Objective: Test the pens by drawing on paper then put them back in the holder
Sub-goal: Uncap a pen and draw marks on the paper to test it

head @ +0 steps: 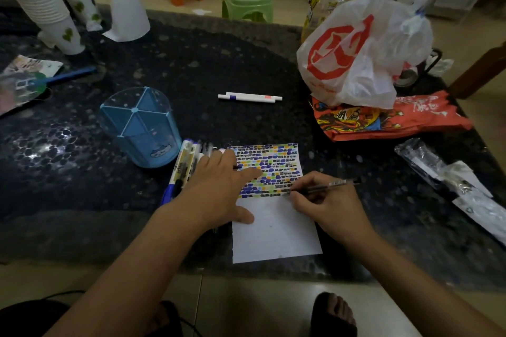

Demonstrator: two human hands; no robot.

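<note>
Hands: right [325, 205] pinches slim pen [328, 186] | left [216, 189] flat on paper [276, 230]

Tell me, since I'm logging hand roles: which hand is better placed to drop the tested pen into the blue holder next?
Probably the right hand: it already grips the black pen. The left hand lies flat on the paper, though nearer the blue holder.

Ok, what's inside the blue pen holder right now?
The pen holder stands upright with its divided compartments showing no pens. The pens lie on the table beside it, partly covered by the left hand. The lowest part of its far compartments is hidden by the dividers.
</note>
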